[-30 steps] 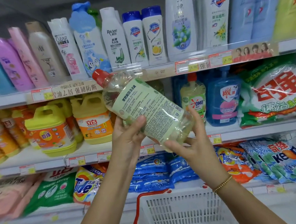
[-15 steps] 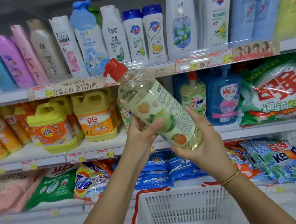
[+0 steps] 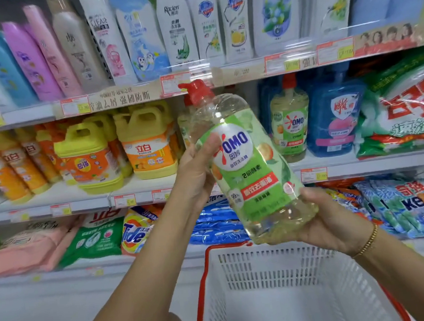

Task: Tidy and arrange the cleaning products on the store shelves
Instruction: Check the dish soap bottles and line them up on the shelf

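OMO bottle (image 3: 246, 163), pale yellow liquid inside, top tilted toward 11 o'clock, held before the middle shelf (image 3: 144, 183): my left grip (image 3: 194, 171) curled round its label at 9 o'clock, right grip (image 3: 333, 222) cupping its base at 5. White basket (image 3: 276, 268) at 6 o'clock cut off; right fingers mostly hidden behind bottle.

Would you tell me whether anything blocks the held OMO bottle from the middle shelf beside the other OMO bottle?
Nothing visible does. The held OMO bottle, gripped by the left hand and right hand, hangs in front of the middle shelf; it hides most of the spot beside the shelved OMO bottle.
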Motion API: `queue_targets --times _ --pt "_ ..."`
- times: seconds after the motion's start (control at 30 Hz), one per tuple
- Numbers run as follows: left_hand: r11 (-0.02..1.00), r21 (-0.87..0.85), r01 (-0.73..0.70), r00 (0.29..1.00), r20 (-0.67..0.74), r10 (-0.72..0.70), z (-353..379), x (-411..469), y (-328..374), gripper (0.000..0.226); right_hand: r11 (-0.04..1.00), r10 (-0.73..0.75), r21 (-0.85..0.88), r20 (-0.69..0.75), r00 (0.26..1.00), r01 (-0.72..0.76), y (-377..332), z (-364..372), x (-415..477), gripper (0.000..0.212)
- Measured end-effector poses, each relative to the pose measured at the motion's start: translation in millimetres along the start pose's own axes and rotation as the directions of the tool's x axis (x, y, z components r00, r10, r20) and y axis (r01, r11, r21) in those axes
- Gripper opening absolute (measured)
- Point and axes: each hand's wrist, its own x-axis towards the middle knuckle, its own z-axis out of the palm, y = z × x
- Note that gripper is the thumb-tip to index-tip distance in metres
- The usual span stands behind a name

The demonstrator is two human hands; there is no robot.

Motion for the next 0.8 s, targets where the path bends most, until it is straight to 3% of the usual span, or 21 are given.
queue_targets --times 0.2,0.5,0.57,0.67,0.8 --pt "0.989 -0.027 0.146 0.983 -0.111 -0.148 -4.1 1.4 -5.7 0.056 0.995 0.095 0.017 -0.076 0.993 -0.094 -9.1 17.1 2.9 0.086" --pt "0.908 -0.240 0.343 0.916 -0.130 -0.380 -16.7 10.3 -4.6 0.075 0.995 0.101 -0.014 -0.028 0.995 -0.101 -12.3 28.8 16.0 0.093" --pt "0.894 -0.267 0.360 0.908 -0.123 -0.402 -19.4 12.5 -4.4 0.072 0.995 0.102 0.013 0.002 0.995 -0.102 -13.9 30.0 18.0 0.097" --pt "0.900 -0.268 0.344 0.919 -0.099 -0.381 -21.7 13.8 -6.6 0.048 0.992 0.125 0.003 0.017 0.992 -0.125 -15.1 29.8 19.7 0.099" --pt "0.892 -0.287 0.350 0.922 -0.062 -0.382 -26.5 12.8 -14.3 0.058 0.989 0.150 0.007 0.050 0.987 -0.151 -14.7 30.7 20.3 0.091"
